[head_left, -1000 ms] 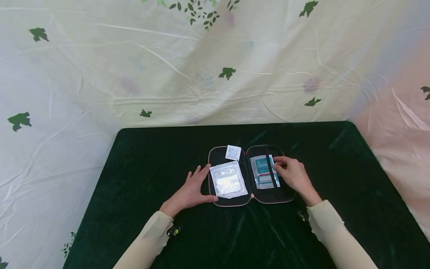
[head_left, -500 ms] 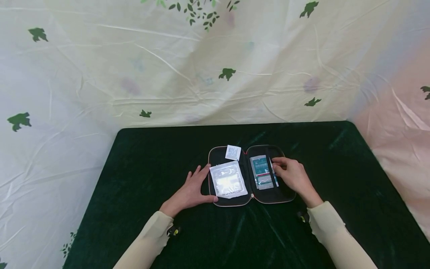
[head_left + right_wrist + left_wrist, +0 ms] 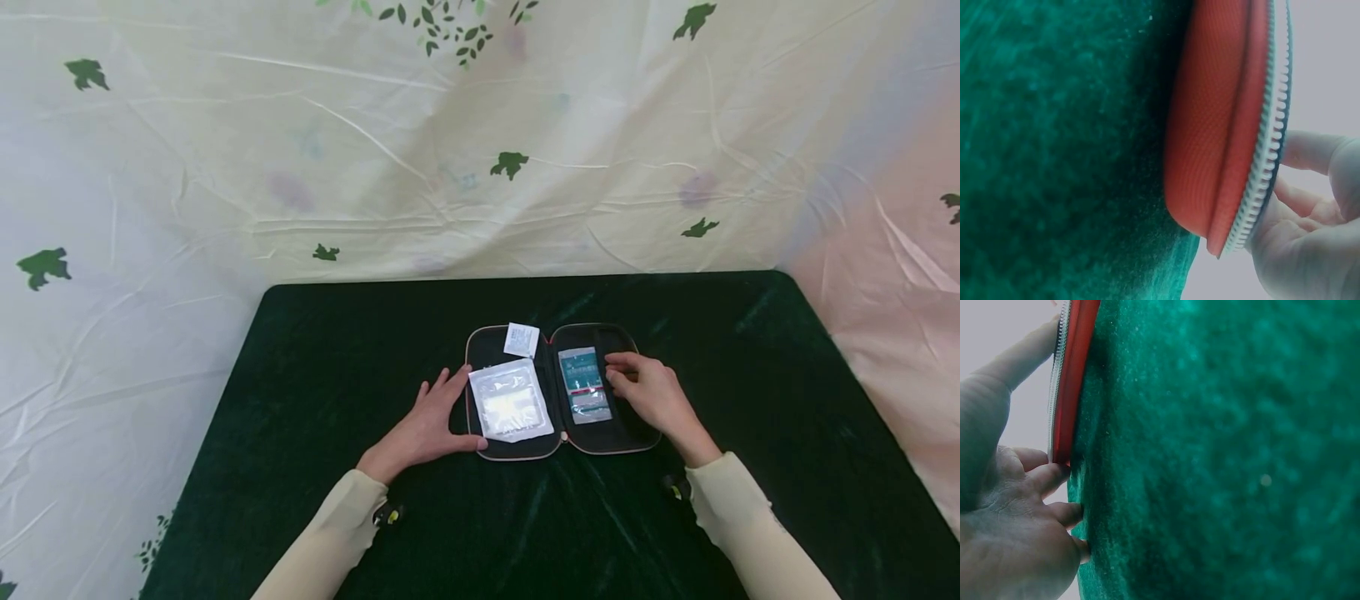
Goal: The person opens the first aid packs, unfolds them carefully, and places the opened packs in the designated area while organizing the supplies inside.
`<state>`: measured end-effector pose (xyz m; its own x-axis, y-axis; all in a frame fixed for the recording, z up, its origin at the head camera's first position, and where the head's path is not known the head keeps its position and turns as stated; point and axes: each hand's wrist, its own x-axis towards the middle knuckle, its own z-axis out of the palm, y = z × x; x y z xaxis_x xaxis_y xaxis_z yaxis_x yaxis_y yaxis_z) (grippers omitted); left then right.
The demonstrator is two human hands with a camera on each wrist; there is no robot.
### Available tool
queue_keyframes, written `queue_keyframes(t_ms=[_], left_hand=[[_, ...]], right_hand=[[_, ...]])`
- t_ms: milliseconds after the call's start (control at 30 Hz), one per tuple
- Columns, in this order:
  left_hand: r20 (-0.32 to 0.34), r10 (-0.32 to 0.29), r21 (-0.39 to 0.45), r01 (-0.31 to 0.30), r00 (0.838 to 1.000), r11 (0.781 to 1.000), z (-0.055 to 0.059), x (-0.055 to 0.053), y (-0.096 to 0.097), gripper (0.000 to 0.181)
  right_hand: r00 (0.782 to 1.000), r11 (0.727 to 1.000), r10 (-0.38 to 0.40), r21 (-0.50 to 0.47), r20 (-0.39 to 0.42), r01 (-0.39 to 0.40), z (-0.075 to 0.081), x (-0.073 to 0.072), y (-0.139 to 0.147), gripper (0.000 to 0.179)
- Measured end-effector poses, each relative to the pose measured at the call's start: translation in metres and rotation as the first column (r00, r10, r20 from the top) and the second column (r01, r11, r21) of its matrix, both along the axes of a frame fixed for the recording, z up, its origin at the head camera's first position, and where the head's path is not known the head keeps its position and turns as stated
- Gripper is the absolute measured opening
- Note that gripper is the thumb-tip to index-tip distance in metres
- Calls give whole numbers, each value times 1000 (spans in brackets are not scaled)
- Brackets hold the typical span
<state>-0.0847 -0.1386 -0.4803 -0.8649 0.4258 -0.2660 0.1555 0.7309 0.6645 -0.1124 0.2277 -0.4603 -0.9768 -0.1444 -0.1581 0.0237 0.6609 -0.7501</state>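
A zip case (image 3: 517, 452), black inside and red outside, lies spread flat. My left hand (image 3: 420, 423) rests at its left edge, thumb and fingers spread along the rim. In the left wrist view that hand (image 3: 1019, 506) touches the zipped edge. A teal-and-silver packet (image 3: 585, 387) lies in the right half. My right hand (image 3: 656, 397) has bent fingers, with the tips close beside the packet's right edge, where a dark elastic strap runs. The right wrist view shows this hand (image 3: 1316, 206) behind the case wall; its fingertips are hidden, so I cannot tell whether they pinch anything.
In the case's left half lie a large clear-and-white packet (image 3: 512, 402) and a small white sachet (image 3: 521, 340) above it. Dark green velvet covers the table (image 3: 360, 350). A pale curtain (image 3: 405, 167) with green leaf prints hangs behind.
The teal-and-silver packet has slid slightly left under the strap; its silver strip right of the strap no longer shows. My right fingertips have shifted a little left. The left hand stays put.
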Motion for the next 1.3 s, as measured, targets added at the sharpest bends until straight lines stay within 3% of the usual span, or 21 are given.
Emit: queue_keyframes(t_ms=[433,667,1033,1300], left_hand=[[-9,0,-1,0,1000,1000,-1,0,0,112],[-15,0,11,0,1000,1000,-3,-1,-1,112],[-5,1,6,-1,1000,1000,-1,0,0,112],[1,2,11,-2,1000,1000,1,0,-1,112]], right_hand=[[1000,1000,-7,-3,3,7,6,8,2,43],[998,1000,-26,7,-60,26,4,11,5,45],[987,996,-25,-90,-158,11,0,17,-5,46],[985,995,-6,-99,-174,-11,3,20,-20,43]])
